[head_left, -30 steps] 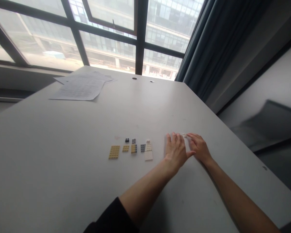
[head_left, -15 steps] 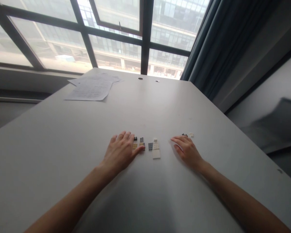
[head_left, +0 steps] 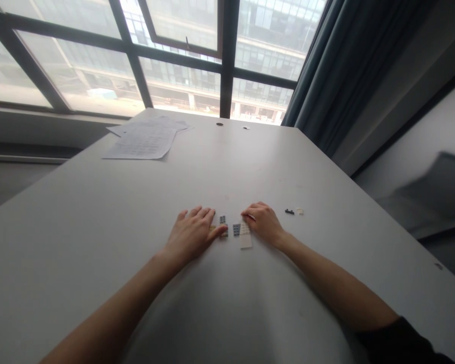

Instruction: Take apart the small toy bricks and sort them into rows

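My left hand (head_left: 193, 227) lies open and palm down on the table, its fingers spread over small building bricks. A yellow brick (head_left: 213, 228) peeks out from under it, and a grey studded brick (head_left: 222, 219) sits by its thumb. My right hand (head_left: 264, 222) is closed, its fingertips pressed together at the top of a white studded plate (head_left: 244, 229). Whatever is between those fingertips is hidden. Left of the white plate is a dark grey studded plate (head_left: 236, 230), and a smooth white tile (head_left: 246, 242) joins its near end.
Farther right lie a small black piece (head_left: 289, 212) and a small cream piece (head_left: 300, 211). Printed papers (head_left: 140, 141) rest at the table's far left. A window stands behind the white table (head_left: 220, 172), with a dark curtain (head_left: 337, 65) at the right.
My right hand has moved left from near the black piece to the white plate, and its fingers have closed. The small white piece there is now covered. My left hand stays nearly in place.
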{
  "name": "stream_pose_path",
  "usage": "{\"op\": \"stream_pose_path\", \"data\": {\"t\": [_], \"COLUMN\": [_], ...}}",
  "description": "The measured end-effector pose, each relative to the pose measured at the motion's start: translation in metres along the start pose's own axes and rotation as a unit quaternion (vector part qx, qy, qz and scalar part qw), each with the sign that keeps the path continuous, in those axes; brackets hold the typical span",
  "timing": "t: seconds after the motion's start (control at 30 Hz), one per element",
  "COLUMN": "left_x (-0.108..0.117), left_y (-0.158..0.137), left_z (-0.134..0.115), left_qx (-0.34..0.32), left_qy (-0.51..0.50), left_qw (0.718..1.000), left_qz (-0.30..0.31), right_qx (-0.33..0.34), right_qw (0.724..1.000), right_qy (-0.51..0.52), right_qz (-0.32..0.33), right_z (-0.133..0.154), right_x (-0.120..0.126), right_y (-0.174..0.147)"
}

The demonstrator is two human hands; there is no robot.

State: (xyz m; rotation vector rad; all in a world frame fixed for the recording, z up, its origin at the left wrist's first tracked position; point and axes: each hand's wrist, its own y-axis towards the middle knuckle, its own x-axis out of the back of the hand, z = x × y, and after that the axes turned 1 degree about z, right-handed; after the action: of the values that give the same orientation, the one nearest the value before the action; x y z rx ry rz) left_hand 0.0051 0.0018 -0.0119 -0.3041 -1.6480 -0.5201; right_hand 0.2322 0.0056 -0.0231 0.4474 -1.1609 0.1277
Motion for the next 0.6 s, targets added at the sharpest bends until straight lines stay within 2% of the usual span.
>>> {"op": "stream_pose_path", "data": {"t": [0.13,0.23,0.3,0.4,0.5,0.6], "left_x": [0.0,-0.003,-0.008,-0.018,-0.029,-0.038], "left_y": [0.027,0.044,0.049,0.049,0.049,0.053], "left_z": [-0.002,-0.022,-0.046,-0.096,-0.144,-0.176], "left_qx": [0.004,-0.017,-0.052,-0.12,-0.177,-0.185], "left_qy": [-0.002,-0.007,-0.016,-0.015,-0.034,-0.046], "left_qw": [1.0,1.0,0.999,0.993,0.984,0.982], "left_qz": [0.013,0.009,0.005,-0.013,-0.002,0.003], "right_qx": [-0.022,-0.032,-0.034,-0.042,-0.066,-0.111], "right_qw": [1.0,0.999,0.999,0.996,0.992,0.983], "right_qy": [-0.011,-0.001,0.005,0.002,-0.017,-0.023], "right_qz": [-0.005,-0.022,-0.039,-0.074,-0.109,-0.143], "right_z": [-0.011,-0.026,-0.04,-0.069,-0.101,-0.125], "right_x": [0.006,0.016,0.023,0.033,0.043,0.049], "right_y": [-0.007,-0.028,-0.048,-0.079,-0.104,-0.115]}}
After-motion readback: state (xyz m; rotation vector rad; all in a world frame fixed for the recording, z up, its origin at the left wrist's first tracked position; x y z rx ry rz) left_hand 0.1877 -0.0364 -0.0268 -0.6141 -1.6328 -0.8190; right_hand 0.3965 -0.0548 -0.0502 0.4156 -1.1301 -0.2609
